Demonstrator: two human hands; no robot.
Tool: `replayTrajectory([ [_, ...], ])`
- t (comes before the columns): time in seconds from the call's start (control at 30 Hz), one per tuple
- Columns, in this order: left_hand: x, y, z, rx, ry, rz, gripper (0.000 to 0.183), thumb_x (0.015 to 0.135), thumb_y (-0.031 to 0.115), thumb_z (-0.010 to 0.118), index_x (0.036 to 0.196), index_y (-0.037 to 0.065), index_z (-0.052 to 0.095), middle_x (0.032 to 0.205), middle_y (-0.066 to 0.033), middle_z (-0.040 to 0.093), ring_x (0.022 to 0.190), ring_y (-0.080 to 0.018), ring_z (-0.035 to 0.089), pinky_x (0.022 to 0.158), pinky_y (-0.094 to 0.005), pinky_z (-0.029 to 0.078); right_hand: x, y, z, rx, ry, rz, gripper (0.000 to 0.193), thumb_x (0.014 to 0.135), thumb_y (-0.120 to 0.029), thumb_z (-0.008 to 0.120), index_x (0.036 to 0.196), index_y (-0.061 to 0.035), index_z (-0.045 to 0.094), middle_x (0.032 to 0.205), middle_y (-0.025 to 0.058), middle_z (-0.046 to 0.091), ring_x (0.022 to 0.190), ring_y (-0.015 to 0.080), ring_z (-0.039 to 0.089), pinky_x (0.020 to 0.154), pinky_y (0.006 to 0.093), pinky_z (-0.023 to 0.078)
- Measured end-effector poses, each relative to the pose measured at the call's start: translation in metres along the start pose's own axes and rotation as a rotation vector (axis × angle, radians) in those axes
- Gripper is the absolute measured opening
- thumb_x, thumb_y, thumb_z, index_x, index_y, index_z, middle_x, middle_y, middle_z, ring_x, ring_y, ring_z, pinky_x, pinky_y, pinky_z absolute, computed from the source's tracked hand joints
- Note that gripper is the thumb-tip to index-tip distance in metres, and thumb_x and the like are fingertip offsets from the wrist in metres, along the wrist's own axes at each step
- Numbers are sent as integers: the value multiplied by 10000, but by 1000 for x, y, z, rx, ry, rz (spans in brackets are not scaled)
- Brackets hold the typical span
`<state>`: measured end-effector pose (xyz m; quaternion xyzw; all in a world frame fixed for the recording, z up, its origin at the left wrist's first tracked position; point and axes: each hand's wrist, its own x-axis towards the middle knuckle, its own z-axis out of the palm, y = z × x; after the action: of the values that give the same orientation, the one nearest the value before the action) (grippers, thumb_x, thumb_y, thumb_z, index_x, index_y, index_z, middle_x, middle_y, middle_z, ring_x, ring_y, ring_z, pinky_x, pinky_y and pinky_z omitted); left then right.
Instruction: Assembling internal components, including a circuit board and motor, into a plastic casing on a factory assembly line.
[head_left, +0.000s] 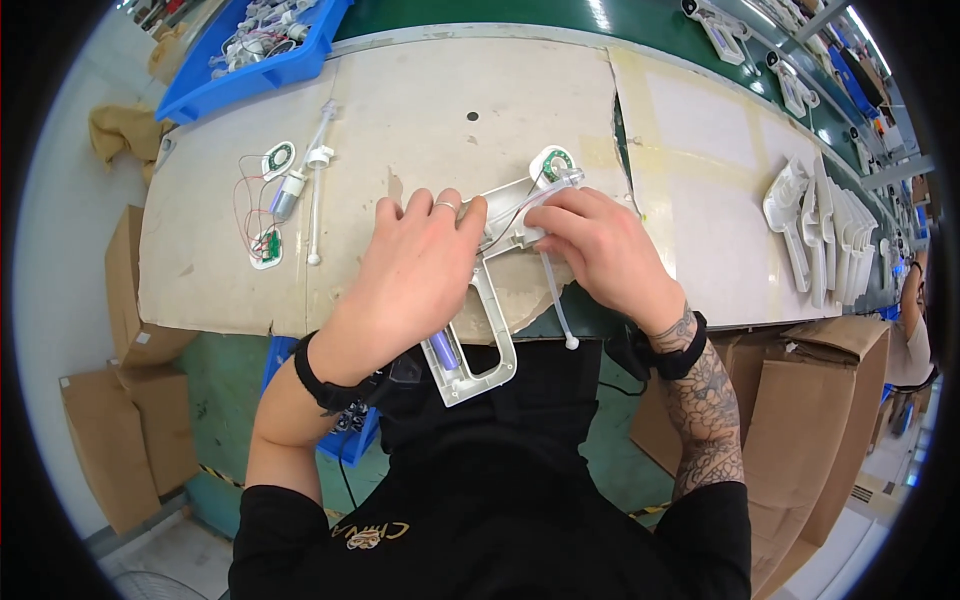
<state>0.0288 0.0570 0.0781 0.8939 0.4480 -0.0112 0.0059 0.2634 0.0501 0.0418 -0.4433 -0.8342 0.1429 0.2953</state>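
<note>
A white plastic housing half with a looped handle lies at the table's near edge, its handle overhanging. My left hand is closed over its left part, fingers on the body. A purple cylindrical cell sits in the handle below that hand. My right hand pinches a white tube fitting at the housing's upper right; a thin white tube hangs down from it, ending in a small round tip. Just beyond the fingertips are a clear nozzle piece and a white oval cap with a green ring circuit board. Thin wires run into the housing.
To the left lie a wired motor with small circuit boards and another white tube assembly. A blue bin of parts stands at the far left. Several white housing shells are stacked at right. Cardboard boxes stand below.
</note>
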Motion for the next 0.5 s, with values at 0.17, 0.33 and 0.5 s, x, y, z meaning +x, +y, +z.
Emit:
replayTrajectory([
  [0.17, -11, -2, 8, 22, 62, -8, 530, 883, 30, 617, 1412, 36, 586, 1116, -120, 606, 1064, -299, 569, 891, -445, 402, -1, 8, 3, 90, -20, -38, 274, 820, -47, 765, 1089, -91, 739, 1041, 101, 680, 964, 327, 660, 842, 438, 549],
  [0.33, -7, -6, 18, 25, 126, -28, 489, 934, 119, 663, 1417, 70, 604, 1087, -105, 588, 1077, -280, 548, 904, -446, 395, -9, 8, 17, 63, 109, 40, 286, 785, -76, 797, 1066, -110, 756, 1008, 79, 684, 976, 285, 669, 822, 398, 565],
  [0.5, 8, -23, 20, 8, 222, 81, 461, 910, 138, 713, 1364, 100, 641, 1084, -75, 594, 1104, -267, 542, 936, -452, 393, -15, -1, 17, 17, 97, 47, 293, 778, -85, 810, 1067, -84, 754, 1033, 84, 687, 951, 280, 681, 810, 392, 572],
])
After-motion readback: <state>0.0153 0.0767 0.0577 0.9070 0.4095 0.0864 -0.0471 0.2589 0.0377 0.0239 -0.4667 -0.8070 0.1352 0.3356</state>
